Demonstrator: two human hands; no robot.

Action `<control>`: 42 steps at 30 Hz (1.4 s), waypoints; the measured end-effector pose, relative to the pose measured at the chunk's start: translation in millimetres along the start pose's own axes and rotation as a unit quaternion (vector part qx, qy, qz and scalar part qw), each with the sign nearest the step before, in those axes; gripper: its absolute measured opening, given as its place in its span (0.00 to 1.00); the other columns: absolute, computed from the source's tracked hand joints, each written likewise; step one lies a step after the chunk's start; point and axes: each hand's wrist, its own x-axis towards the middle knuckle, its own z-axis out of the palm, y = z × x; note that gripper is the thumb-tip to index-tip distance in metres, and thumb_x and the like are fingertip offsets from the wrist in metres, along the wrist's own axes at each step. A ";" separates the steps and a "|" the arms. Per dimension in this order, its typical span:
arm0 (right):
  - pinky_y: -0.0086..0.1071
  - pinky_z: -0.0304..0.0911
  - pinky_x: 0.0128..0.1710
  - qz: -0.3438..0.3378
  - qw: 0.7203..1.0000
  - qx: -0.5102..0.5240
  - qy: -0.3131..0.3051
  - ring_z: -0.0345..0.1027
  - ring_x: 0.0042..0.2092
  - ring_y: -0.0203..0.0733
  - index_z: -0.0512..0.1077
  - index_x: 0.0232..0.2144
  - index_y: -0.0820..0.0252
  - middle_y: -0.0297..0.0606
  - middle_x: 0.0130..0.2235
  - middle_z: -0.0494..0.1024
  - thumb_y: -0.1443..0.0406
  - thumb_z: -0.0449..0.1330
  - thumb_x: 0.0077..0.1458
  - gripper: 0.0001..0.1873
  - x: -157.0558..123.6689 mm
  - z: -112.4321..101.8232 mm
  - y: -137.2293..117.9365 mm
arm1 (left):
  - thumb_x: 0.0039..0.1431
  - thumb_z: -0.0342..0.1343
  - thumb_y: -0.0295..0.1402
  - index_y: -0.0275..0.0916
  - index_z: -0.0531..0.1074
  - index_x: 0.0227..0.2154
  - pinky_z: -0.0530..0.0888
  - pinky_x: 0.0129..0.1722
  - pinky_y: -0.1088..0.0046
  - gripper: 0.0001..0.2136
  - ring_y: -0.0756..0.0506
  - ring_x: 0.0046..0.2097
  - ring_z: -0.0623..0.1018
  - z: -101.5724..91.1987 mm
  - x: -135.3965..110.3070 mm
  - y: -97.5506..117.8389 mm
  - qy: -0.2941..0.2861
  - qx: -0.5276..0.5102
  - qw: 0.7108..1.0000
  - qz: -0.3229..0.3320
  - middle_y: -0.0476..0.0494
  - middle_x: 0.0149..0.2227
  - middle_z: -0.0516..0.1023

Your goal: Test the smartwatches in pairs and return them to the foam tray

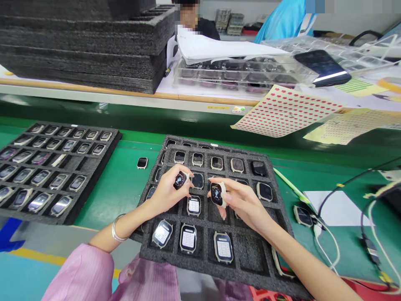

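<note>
Over a dark foam tray [200, 223] of smartwatch bodies, both hands are raised. My left hand [171, 186] pinches a smartwatch [180, 180] whose screen is lit with a watch face. A second lit smartwatch [217, 194] sits between the fingers and thumb of my right hand [239, 198]. Neither watch has a strap. Below the hands, several watches lie in the tray's pockets. Some, such as this smartwatch [188, 238], show a white grid on the screen; others, like this dark smartwatch [265, 191], are black. The pockets right under my hands are partly hidden.
Another foam tray [79, 165] full of watches lies at left, with a lone watch [142, 162] between the trays. Cables [332, 246] and a watch [303, 215] lie at right. On the shelf are stacked foam trays [84, 50], clear plastic trays [238, 75] and a phone [322, 67].
</note>
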 end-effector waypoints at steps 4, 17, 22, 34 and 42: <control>0.28 0.66 0.24 -0.002 1.000 0.007 -0.007 0.69 0.24 0.35 0.73 0.51 0.58 0.36 0.31 0.77 0.61 0.65 0.57 0.20 -2.1 -0.1 -1.1 | 0.56 0.53 0.23 0.40 0.64 0.37 0.79 0.26 0.78 0.08 0.49 0.35 0.78 0.1 -0.7 3.0 0.003 -0.001 1.000 0.009 0.46 0.41 0.69; 0.32 0.68 0.28 0.041 0.996 0.078 0.000 0.74 0.33 0.42 0.67 0.53 0.61 0.47 0.44 0.77 0.62 0.60 0.59 0.20 5.9 -1.8 1.0 | 0.51 0.62 0.28 0.38 0.62 0.51 0.80 0.28 0.72 0.25 0.45 0.38 0.78 -0.3 7.1 8.4 -0.039 -0.240 0.955 -0.171 0.41 0.42 0.73; 0.31 0.66 0.24 0.041 0.998 0.024 0.031 0.74 0.29 0.42 0.64 0.56 0.61 0.48 0.45 0.78 0.64 0.61 0.56 0.25 4.9 -0.1 1.9 | 0.51 0.58 0.24 0.41 0.63 0.46 0.78 0.43 0.63 0.20 0.44 0.43 0.78 -0.7 6.5 14.6 -0.068 -0.326 0.923 -0.193 0.43 0.41 0.76; 0.30 0.65 0.22 0.024 0.999 -0.023 0.041 0.75 0.28 0.41 0.64 0.58 0.61 0.46 0.42 0.80 0.66 0.59 0.57 0.26 3.7 -0.8 5.4 | 0.53 0.52 0.23 0.42 0.59 0.45 0.78 0.42 0.60 0.17 0.41 0.46 0.78 1.0 1.8 -2.6 -0.090 -0.313 0.932 -0.159 0.44 0.43 0.76; 0.31 0.67 0.23 0.023 0.999 -0.028 0.038 0.74 0.31 0.42 0.63 0.59 0.58 0.47 0.44 0.79 0.62 0.61 0.58 0.27 3.0 -0.3 3.3 | 0.54 0.56 0.27 0.42 0.58 0.41 0.78 0.32 0.69 0.15 0.45 0.39 0.78 2.1 2.2 4.3 -0.088 -0.235 0.956 -0.153 0.46 0.40 0.71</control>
